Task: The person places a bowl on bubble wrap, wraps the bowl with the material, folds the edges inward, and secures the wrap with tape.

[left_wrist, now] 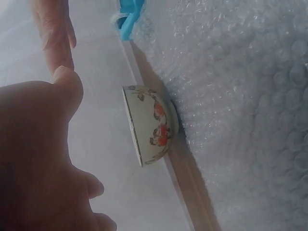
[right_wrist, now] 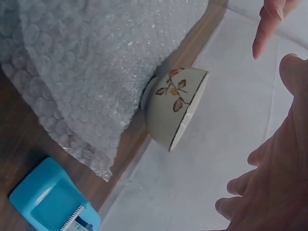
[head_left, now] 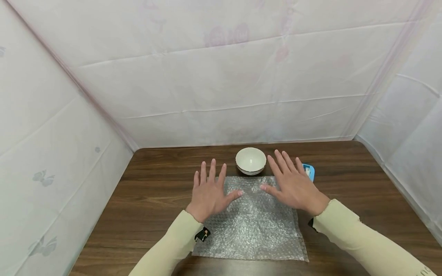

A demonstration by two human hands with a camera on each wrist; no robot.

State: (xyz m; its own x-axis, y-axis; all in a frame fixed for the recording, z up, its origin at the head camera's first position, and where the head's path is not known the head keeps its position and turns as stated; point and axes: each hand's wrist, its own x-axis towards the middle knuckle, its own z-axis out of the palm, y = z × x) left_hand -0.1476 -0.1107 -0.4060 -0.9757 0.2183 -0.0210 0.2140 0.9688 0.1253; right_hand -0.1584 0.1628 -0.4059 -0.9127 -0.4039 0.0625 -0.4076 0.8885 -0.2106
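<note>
My left hand (head_left: 209, 193) is spread palm down above the left part of a sheet of bubble wrap (head_left: 255, 230), holding nothing. Over the sheet's upper right side hovers my right hand (head_left: 293, 186), its fingers also straight and apart. A white bowl (head_left: 251, 160) stands upright just beyond the far edge of the wrap, between the two hands' fingertips. In the left wrist view the bowl (left_wrist: 149, 125) shows red flowers on its outside; in the right wrist view the bowl (right_wrist: 173, 103) shows brown leaves.
A blue tape dispenser (head_left: 312, 172) with a toothed cutter lies right of the wrap, partly hidden by the right hand. The dark wooden table (head_left: 155, 214) meets white sheeting (head_left: 207, 88) at the back and at both sides.
</note>
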